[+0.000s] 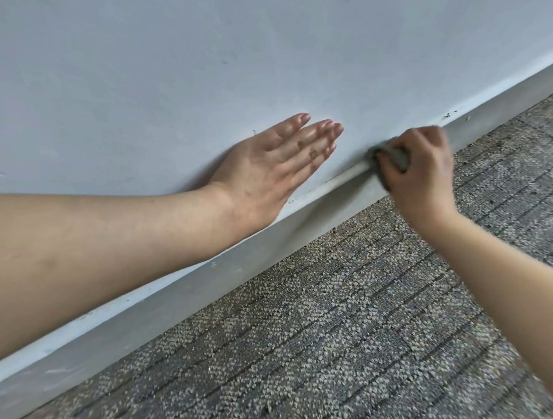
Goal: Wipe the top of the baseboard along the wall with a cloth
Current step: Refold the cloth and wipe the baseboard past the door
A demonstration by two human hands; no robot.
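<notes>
Stretching left forearm [90,247] along wall [213,46], pressing left hand [271,167] flat there, fingers straight; gripping cloth [396,155] in curled right hand [421,172], holding it on baseboard [168,299] top, above carpet [326,340].

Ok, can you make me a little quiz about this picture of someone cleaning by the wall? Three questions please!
1. True or false: the left hand lies flat against the wall and holds nothing.
2. What does the right hand grip? A) a brush B) a grey cloth C) a spray bottle
3. Fill the gap: the cloth is pressed on the top edge of the ____, which runs between the wall and the carpet.

Key
1. True
2. B
3. baseboard
</notes>
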